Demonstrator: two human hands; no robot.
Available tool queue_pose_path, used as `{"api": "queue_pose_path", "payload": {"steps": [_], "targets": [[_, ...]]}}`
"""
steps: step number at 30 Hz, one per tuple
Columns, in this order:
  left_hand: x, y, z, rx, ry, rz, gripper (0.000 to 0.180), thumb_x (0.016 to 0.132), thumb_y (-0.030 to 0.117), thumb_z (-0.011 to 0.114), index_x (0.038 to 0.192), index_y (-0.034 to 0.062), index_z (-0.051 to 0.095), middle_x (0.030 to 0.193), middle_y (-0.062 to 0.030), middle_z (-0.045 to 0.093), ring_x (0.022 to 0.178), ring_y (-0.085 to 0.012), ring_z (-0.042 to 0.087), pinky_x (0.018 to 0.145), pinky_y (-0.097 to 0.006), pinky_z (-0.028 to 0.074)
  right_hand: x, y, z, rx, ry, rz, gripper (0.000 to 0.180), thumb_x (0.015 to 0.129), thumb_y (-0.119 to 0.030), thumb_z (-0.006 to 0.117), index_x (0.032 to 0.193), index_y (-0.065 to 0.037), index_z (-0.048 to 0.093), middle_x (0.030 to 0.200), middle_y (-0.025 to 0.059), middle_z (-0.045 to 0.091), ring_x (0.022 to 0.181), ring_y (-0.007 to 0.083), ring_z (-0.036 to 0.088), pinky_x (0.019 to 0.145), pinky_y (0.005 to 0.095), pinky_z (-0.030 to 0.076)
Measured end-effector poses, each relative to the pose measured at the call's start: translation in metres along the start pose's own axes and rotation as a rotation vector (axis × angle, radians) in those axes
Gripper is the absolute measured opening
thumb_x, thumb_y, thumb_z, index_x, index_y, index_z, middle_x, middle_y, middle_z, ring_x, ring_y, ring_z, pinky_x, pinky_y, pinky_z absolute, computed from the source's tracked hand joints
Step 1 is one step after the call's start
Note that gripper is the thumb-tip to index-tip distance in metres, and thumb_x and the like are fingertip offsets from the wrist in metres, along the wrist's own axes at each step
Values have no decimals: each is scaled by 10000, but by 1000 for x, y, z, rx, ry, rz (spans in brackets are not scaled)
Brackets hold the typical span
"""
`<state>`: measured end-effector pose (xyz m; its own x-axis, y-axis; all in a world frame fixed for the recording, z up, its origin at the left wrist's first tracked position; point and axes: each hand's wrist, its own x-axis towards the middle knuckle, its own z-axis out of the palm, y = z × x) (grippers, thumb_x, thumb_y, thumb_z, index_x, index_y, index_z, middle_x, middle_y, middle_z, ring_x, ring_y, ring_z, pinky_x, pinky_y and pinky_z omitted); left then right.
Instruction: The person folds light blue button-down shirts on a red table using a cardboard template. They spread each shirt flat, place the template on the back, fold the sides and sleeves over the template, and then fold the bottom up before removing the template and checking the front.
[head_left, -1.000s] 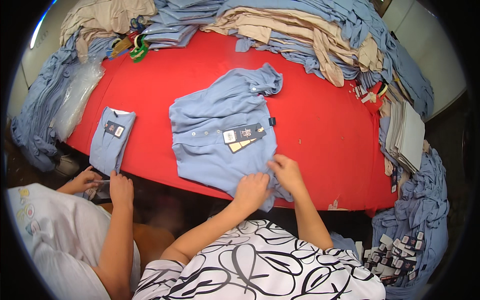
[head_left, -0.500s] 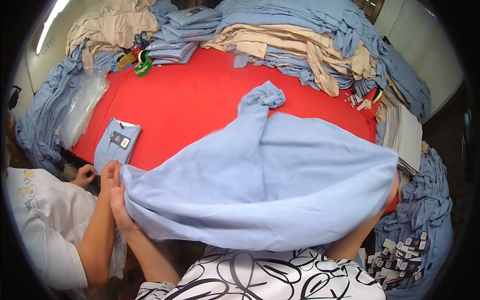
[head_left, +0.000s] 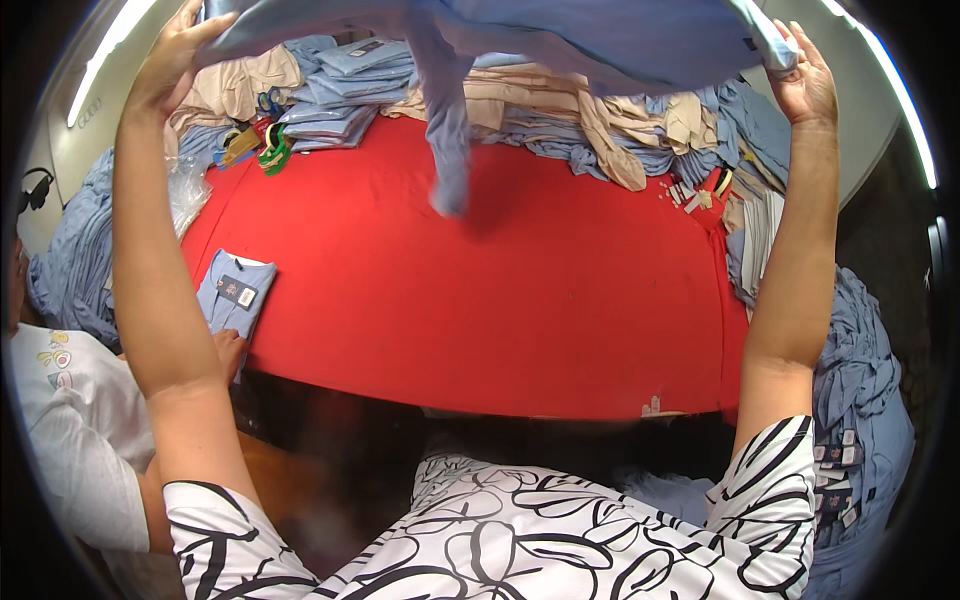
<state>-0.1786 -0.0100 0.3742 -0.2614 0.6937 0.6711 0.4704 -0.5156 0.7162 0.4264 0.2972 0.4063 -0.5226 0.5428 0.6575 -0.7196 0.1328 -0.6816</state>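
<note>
Blue cloth fills the top edge: the left hand [head_left: 170,60] has its grip clamped on one end of the light-blue shirt [head_left: 560,30], held high above the red desk [head_left: 480,290], and the right hand [head_left: 805,80] grips the other end.

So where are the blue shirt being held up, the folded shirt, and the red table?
blue shirt [head_left: 560,30], head view, spread body.
folded shirt [head_left: 232,300], head view, its front.
red table [head_left: 520,310], head view, bare top.
</note>
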Motion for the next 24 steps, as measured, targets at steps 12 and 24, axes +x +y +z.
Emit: {"api": "queue_pose_path", "payload": {"steps": [12,24], "targets": [[-180,-153,21,-64,-293,-664,696,819,-8,682,1471,11,440,1274,-75,588,1051,-126,602,922,-276,494,-248,160,-35,-382,693,413,503,911,-17,568,1392,60,443,1226,189,621,1034,260,657,849,401,574],[-424,-151,99,738,-275,-389,810,809,146,771,1501,51,361,1261,-209,611,1060,-424,603,963,-407,475,-418,247,8,-885,722,791,570,779,91,574,1338,-18,572,1090,116,632,931,198,632,793,313,537]]}}
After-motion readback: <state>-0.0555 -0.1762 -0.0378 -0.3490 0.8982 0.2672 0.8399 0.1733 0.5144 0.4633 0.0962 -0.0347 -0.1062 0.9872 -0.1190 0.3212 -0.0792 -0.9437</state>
